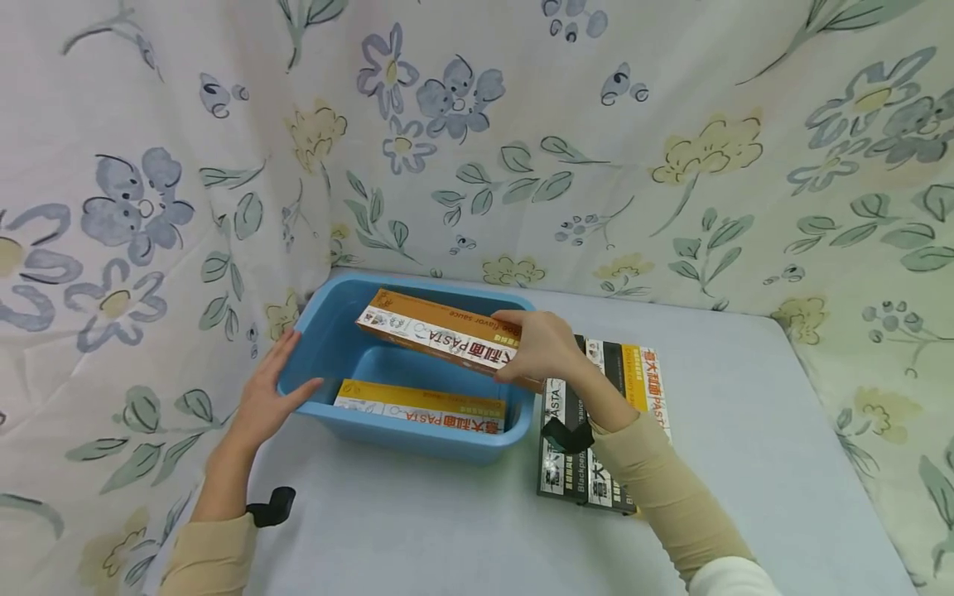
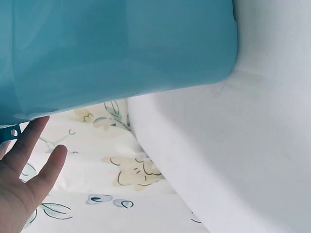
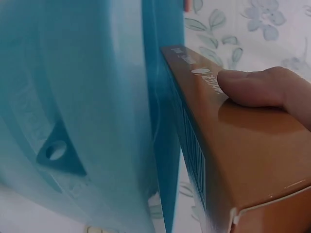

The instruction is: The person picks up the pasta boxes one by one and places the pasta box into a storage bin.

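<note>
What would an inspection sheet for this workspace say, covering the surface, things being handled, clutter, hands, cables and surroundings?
Surface: white table, looks flat.
Job's things: blue bin on the table, with a yellow box lying inside; brown box held over the bin; black boxes and another yellow box lie right of the bin, partly hidden by the arm.
Clutter: nothing seen.
Grippers: right hand grips the brown box; left hand is at the bin's left end, fingers spread.
Cables: nothing seen.
Surroundings: floral cloth behind and at both sides.
</note>
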`<move>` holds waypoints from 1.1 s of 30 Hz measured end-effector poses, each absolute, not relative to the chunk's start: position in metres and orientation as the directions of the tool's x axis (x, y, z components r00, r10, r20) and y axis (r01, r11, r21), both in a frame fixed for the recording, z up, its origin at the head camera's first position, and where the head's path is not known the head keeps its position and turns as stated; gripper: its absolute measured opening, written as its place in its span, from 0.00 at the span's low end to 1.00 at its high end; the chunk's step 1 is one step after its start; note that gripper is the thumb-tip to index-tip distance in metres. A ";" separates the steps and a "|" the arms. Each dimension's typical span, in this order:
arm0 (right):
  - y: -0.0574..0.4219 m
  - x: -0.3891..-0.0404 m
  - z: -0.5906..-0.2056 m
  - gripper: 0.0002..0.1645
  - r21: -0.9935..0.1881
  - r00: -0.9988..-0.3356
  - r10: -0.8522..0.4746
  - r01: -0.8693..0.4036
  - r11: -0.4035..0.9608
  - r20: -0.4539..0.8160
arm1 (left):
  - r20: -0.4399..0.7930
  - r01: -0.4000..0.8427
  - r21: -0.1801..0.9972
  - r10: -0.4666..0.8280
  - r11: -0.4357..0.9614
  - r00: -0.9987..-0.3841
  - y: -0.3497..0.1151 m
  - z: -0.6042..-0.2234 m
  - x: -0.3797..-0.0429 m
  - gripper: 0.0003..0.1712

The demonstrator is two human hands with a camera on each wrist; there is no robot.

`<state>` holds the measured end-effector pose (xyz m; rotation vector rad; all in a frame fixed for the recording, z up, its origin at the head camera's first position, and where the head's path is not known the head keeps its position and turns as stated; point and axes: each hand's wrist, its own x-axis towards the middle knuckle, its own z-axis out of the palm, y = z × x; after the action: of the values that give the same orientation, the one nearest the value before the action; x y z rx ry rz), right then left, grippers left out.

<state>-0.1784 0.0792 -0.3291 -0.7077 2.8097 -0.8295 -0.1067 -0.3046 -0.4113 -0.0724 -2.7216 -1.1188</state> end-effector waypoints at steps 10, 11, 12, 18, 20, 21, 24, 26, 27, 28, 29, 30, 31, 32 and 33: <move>0.065 -0.191 -0.321 0.51 -0.495 -0.844 -0.529 -0.425 0.758 -0.085 | 0.196 0.136 0.703 -0.006 0.698 -0.981 -0.303 -0.412 -0.108 0.47; 0.064 -0.192 -0.321 0.51 -0.487 -0.841 -0.532 -0.427 0.762 -0.095 | 0.194 0.136 0.704 -0.005 0.697 -0.981 -0.303 -0.413 -0.108 0.47; 0.063 -0.194 -0.320 0.50 -0.477 -0.839 -0.534 -0.428 0.767 -0.106 | 0.193 0.136 0.707 -0.004 0.694 -0.981 -0.303 -0.413 -0.108 0.47; 0.055 -0.202 -0.317 0.50 -0.397 -0.825 -0.538 -0.441 0.805 -0.175 | 0.181 0.130 0.717 -0.003 0.684 -0.983 -0.303 -0.415 -0.107 0.46; 0.051 -0.205 -0.318 0.49 -0.376 -0.826 -0.530 -0.437 0.817 -0.191 | 0.177 0.124 0.718 -0.008 0.685 -0.984 -0.303 -0.415 -0.106 0.46; 0.049 -0.207 -0.319 0.49 -0.365 -0.827 -0.528 -0.438 0.822 -0.196 | 0.174 0.120 0.718 -0.010 0.686 -0.985 -0.303 -0.415 -0.106 0.47; 0.039 -0.211 -0.321 0.46 -0.351 -0.821 -0.533 -0.447 0.823 -0.204 | 0.174 0.114 0.717 -0.018 0.688 -0.985 -0.304 -0.413 -0.105 0.47; 0.032 -0.214 -0.322 0.43 -0.349 -0.814 -0.544 -0.458 0.818 -0.206 | 0.175 0.111 0.715 -0.023 0.690 -0.984 -0.306 -0.412 -0.105 0.47; 0.028 -0.215 -0.322 0.42 -0.346 -0.808 -0.550 -0.465 0.815 -0.210 | 0.176 0.110 0.715 -0.026 0.690 -0.984 -0.306 -0.412 -0.105 0.47; 0.025 -0.216 -0.321 0.42 -0.353 -0.804 -0.554 -0.464 0.813 -0.219 | 0.177 0.109 0.715 -0.028 0.691 -0.984 -0.306 -0.411 -0.105 0.47; 0.023 -0.218 -0.320 0.42 -0.355 -0.799 -0.557 -0.465 0.811 -0.227 | 0.177 0.108 0.714 -0.029 0.692 -0.984 -0.307 -0.411 -0.106 0.47; 0.021 -0.219 -0.319 0.41 -0.352 -0.795 -0.560 -0.468 0.811 -0.233 | 0.179 0.110 0.716 -0.029 0.690 -0.983 -0.307 -0.411 -0.107 0.47; 0.019 -0.220 -0.319 0.40 -0.351 -0.790 -0.564 -0.471 0.810 -0.240 | 0.180 0.112 0.718 -0.028 0.687 -0.983 -0.306 -0.411 -0.107 0.47; 0.018 -0.221 -0.319 0.40 -0.348 -0.786 -0.566 -0.474 0.809 -0.247 | 0.182 0.114 0.719 -0.027 0.686 -0.983 -0.306 -0.411 -0.107 0.46; 0.017 -0.221 -0.319 0.41 -0.344 -0.784 -0.566 -0.474 0.810 -0.253 | 0.184 0.116 0.721 -0.027 0.683 -0.983 -0.306 -0.411 -0.107 0.46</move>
<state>-0.2214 0.0169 -0.3187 -0.7883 2.6505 -0.3738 -0.1070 -0.3059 -0.4108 -0.0723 -2.7140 -1.1818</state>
